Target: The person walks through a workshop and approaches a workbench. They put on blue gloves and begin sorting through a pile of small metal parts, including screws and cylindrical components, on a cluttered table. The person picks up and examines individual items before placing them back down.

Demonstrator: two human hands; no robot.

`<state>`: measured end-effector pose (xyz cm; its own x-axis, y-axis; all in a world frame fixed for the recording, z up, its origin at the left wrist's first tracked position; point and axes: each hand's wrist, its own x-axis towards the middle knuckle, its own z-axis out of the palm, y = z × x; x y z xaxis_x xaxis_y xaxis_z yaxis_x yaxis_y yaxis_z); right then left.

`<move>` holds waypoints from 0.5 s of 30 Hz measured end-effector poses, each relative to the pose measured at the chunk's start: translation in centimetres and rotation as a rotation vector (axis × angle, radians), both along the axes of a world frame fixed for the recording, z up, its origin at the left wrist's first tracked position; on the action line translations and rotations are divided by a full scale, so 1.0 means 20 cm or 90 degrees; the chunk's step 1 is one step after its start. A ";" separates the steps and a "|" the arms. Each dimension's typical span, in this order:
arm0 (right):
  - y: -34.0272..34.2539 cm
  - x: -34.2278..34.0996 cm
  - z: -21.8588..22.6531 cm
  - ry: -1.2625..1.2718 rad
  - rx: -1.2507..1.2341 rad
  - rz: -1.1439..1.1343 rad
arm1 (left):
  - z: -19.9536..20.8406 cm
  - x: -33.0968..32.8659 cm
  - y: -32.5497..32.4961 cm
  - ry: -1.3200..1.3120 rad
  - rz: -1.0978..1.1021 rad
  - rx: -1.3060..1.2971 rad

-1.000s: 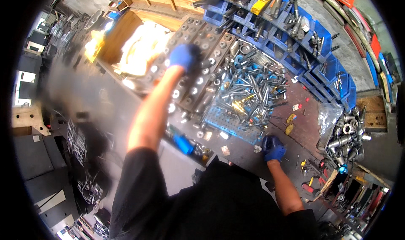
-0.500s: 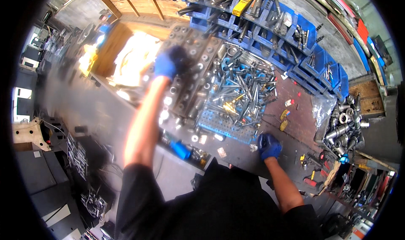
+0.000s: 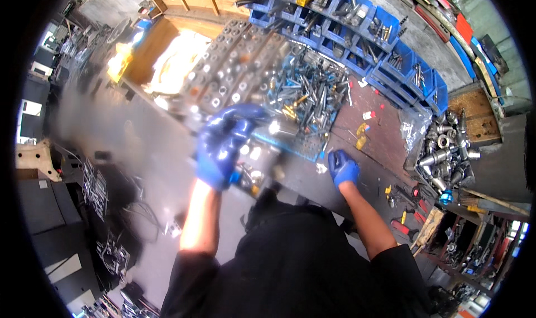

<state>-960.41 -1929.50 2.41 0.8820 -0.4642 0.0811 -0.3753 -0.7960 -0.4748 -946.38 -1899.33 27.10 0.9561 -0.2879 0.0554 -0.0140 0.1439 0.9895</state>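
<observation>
My left hand (image 3: 226,142), in a dark blue coated glove, is raised in front of the tool-holder rack (image 3: 226,67). Its fingers curl around one end of a silver metal cylinder (image 3: 285,128), whose other end points right over a blue perforated tray edge (image 3: 296,149); blur hides its details. My right hand (image 3: 343,168), gloved the same way, rests with curled fingers on the dark bench (image 3: 312,184). What those fingers hold, if anything, is hidden. A heap of drill bits and cutters (image 3: 312,92) lies on the tray between the rack and my right hand.
Blue parts bins (image 3: 357,61) line the back. A box of chunky metal tool holders (image 3: 446,150) stands at the right, near red-handled tools (image 3: 402,227). A wooden crate (image 3: 151,53) with bright contents sits at the far left. Small parts fill a drawer (image 3: 248,178) in front.
My left hand has come back from over the rack, nearer to me, and now a silver cylinder shows in it. My right hand stays closed on the bench. The view has shifted slightly.
</observation>
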 end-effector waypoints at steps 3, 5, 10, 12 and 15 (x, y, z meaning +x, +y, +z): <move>-0.05 -0.05 0.01 -0.029 0.209 -0.021 | 0.07 -0.18 -0.04 -0.031 -0.009 0.015; -0.10 -0.10 0.03 -0.056 0.393 -0.046 | 0.10 -0.28 -0.07 -0.056 -0.030 0.015; 0.11 -0.16 0.76 -0.194 0.767 0.138 | 0.13 -0.50 -0.14 -0.085 -0.058 0.020; 0.20 -0.21 1.00 -0.229 0.778 0.253 | 0.12 -0.59 -0.17 -0.067 -0.053 0.058; 0.30 -0.32 1.15 -0.234 0.625 0.390 | 0.11 -0.76 -0.20 -0.031 -0.078 0.079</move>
